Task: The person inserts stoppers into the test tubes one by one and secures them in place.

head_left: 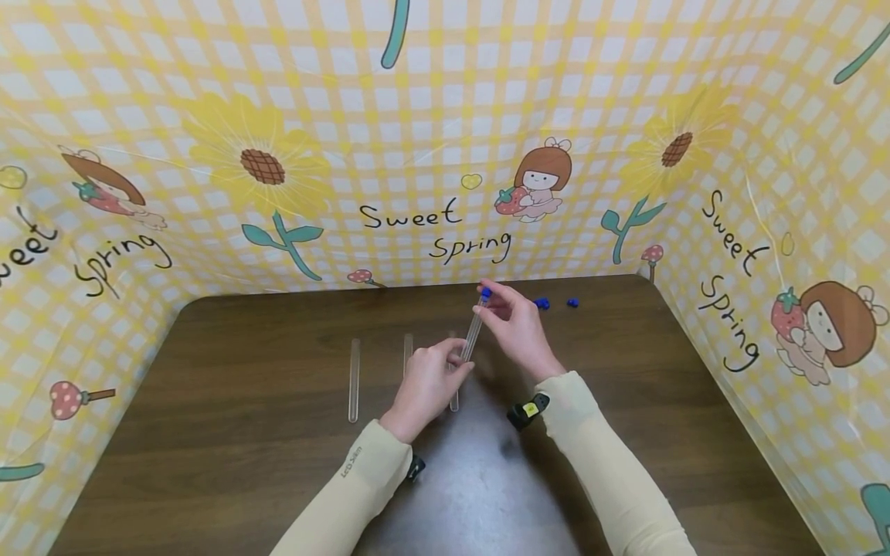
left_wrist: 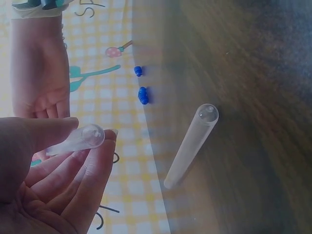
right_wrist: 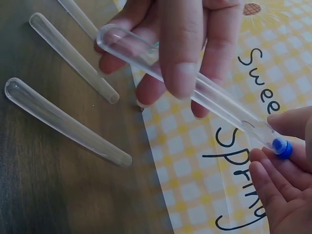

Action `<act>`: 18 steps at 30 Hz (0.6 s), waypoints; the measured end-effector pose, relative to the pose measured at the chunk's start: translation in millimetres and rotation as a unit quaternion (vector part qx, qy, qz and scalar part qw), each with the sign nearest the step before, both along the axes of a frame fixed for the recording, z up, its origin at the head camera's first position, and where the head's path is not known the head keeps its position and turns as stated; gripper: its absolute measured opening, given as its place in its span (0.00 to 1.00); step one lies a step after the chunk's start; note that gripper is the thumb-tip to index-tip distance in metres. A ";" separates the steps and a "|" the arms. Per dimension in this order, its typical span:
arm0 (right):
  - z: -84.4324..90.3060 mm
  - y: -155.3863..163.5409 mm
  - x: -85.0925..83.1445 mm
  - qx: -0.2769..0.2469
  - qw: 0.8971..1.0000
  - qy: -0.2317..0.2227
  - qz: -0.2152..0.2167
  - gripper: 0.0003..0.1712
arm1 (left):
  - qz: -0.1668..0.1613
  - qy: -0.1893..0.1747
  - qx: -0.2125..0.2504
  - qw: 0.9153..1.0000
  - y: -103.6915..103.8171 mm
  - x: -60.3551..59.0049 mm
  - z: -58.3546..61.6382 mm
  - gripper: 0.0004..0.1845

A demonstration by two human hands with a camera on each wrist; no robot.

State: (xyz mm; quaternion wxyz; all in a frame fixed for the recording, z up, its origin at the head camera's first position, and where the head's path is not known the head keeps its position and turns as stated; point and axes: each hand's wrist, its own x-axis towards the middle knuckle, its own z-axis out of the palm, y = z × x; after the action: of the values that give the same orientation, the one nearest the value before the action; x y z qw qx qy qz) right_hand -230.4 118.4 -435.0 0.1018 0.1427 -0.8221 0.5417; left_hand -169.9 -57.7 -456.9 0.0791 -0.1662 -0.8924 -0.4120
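A clear plastic test tube (head_left: 473,332) is held tilted above the brown table (head_left: 243,432). My left hand (head_left: 453,360) grips its rounded lower end (left_wrist: 87,136), thumb and fingers curled round it (right_wrist: 180,48). My right hand (head_left: 490,300) pinches a blue cap (right_wrist: 282,148) sitting at the tube's open upper end (head_left: 485,293). Three more clear tubes lie on the table by the left hand: one at the left (head_left: 354,380), one (head_left: 407,349) partly behind the hand and one (head_left: 454,400) under it.
Two loose blue caps (head_left: 541,303) (head_left: 572,303) lie near the table's back edge, right of the hands. A yellow checked "Sweet Spring" cloth wall (head_left: 431,154) encloses the table at the back and on both sides.
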 end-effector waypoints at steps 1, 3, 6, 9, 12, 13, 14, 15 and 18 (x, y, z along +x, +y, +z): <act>-0.2 -0.3 0.5 0.001 1.000 0.000 0.000 0.27 | -0.001 0.000 -0.001 1.000 -0.1 0.1 0.3 0.17; -0.4 -0.7 1.4 0.002 1.000 -0.001 0.000 0.28 | -0.002 -0.001 -0.001 1.000 -0.4 0.1 0.4 0.17; -0.3 -0.4 2.2 0.004 1.000 -0.004 -0.001 0.28 | -0.003 0.001 0.000 1.000 -1.0 -0.3 -0.3 0.16; 0.1 0.2 2.5 0.006 1.000 -0.008 -0.003 0.27 | -0.002 0.005 -0.002 1.000 -1.3 -0.2 0.3 0.16; 0.7 0.8 2.7 0.007 1.000 -0.006 -0.004 0.26 | -0.003 0.010 -0.002 1.000 -1.2 0.0 2.1 0.16; 0.6 1.1 2.4 0.008 1.000 -0.004 -0.003 0.26 | -0.003 0.010 -0.003 1.000 -1.1 -0.2 2.5 0.16; 0.8 1.2 2.2 0.010 1.000 -0.002 -0.003 0.26 | -0.004 0.010 -0.003 1.000 -1.1 -0.4 2.9 0.16; 0.9 1.4 1.8 0.012 1.000 0.000 -0.002 0.26 | -0.004 0.009 -0.001 1.000 -1.0 -0.5 3.3 0.15; 1.3 1.6 0.4 0.022 1.000 0.011 -0.001 0.26 | -0.004 0.009 0.005 1.000 -1.0 -1.0 4.5 0.15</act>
State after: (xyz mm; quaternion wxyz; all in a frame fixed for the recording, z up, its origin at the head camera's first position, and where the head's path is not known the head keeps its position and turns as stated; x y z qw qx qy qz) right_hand -229.9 120.0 -433.7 0.1077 0.1501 -0.8327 0.5220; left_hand -170.9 -58.7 -452.4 0.0858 -0.1733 -0.8886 -0.4158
